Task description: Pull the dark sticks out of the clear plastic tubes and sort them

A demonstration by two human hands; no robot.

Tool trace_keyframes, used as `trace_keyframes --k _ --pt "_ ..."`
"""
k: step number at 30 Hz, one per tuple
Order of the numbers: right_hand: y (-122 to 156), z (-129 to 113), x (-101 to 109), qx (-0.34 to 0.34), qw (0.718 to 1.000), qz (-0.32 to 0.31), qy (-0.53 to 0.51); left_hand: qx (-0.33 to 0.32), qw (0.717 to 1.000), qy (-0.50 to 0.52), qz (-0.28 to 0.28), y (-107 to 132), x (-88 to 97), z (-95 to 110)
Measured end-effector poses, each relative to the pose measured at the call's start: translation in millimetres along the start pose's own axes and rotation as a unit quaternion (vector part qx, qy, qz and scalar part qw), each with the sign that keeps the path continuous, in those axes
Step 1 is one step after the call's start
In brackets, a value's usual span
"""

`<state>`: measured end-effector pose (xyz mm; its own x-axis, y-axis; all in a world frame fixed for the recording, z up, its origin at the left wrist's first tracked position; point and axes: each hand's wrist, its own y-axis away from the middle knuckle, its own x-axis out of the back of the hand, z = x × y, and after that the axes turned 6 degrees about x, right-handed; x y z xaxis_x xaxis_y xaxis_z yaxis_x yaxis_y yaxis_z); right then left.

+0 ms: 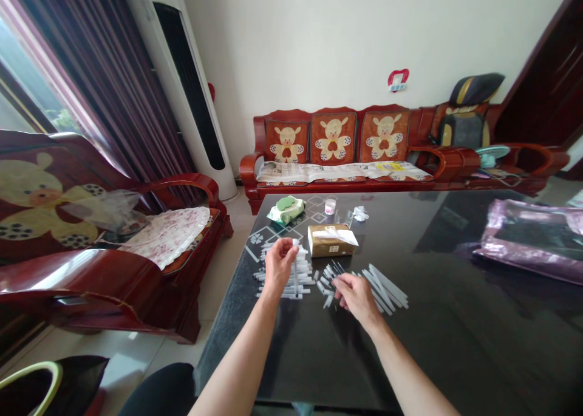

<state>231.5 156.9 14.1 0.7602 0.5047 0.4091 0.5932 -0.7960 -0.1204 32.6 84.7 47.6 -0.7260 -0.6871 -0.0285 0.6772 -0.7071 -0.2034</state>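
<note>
My left hand is closed, thumb and fingers pinching the top of a slim translucent pen-like tube that points downward. Beneath and behind it lies a pile of similar whitish tubes on the dark table. My right hand is low over the tabletop with its fingers drawn together; what they hold, if anything, is hidden. Short white cap-like pieces lie scattered just left of it. Thin dark sticks show beyond its fingertips. To its right, longer white tubes lie in a loose bundle.
A brown tissue pack stands behind the pieces. Farther back are a green wipes pack, a small pinkish-white cup and crumpled tissue. A purple-edged clear bag lies at right. Wooden sofas stand beyond the table.
</note>
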Motion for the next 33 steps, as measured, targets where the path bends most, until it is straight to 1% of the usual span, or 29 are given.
trace_keyframes --k 1,2,4,6,8,10,12,14,17,19,23,26,29,33 --pt "2 -1 -7 -0.026 0.997 -0.032 -0.066 0.035 0.996 0.086 0.006 -2 -4.6 -1" --pt "5 -3 -13 -0.048 0.989 -0.059 -0.123 0.07 0.985 0.16 0.009 -3 -8.9 -3" --pt "10 -7 -21 -0.08 0.968 -0.107 -0.211 0.124 0.956 0.264 0.016 -2 -15.7 -10" --pt "13 -11 -24 -0.1 0.946 -0.153 -0.269 0.156 0.934 0.321 0.028 1 -20.0 -18" --pt "15 -14 -23 -0.108 0.928 -0.182 -0.306 0.173 0.921 0.346 0.041 3 -22.0 -25" --pt "15 -16 -20 -0.105 0.919 -0.186 -0.332 0.179 0.915 0.357 0.052 5 -22.9 -29" --pt "14 -17 -17 -0.102 0.915 -0.17 -0.352 0.179 0.913 0.363 0.047 7 -23.5 -31" --pt "13 -17 -15 -0.101 0.912 -0.153 -0.367 0.184 0.917 0.353 0.006 10 -24.8 -31" --pt "11 -16 -14 -0.099 0.91 -0.141 -0.378 0.202 0.928 0.3 -0.088 16 -27.9 -30" --pt "11 -14 -14 -0.098 0.909 -0.142 -0.38 0.206 0.933 0.271 -0.116 18 -30.3 -30" --pt "11 -12 -14 -0.096 0.908 -0.148 -0.379 0.207 0.94 0.252 -0.098 18 -33.9 -30" --pt "11 -12 -12 -0.095 0.913 -0.143 -0.37 0.217 0.942 0.242 -0.088 17 -35.9 -30" --pt "11 -12 -10 -0.089 0.922 -0.127 -0.355 0.226 0.941 0.238 -0.083 15 -36.6 -32" --pt "13 -13 -9 -0.076 0.941 -0.106 -0.312 0.223 0.941 0.251 -0.046 9 -32.4 -34"
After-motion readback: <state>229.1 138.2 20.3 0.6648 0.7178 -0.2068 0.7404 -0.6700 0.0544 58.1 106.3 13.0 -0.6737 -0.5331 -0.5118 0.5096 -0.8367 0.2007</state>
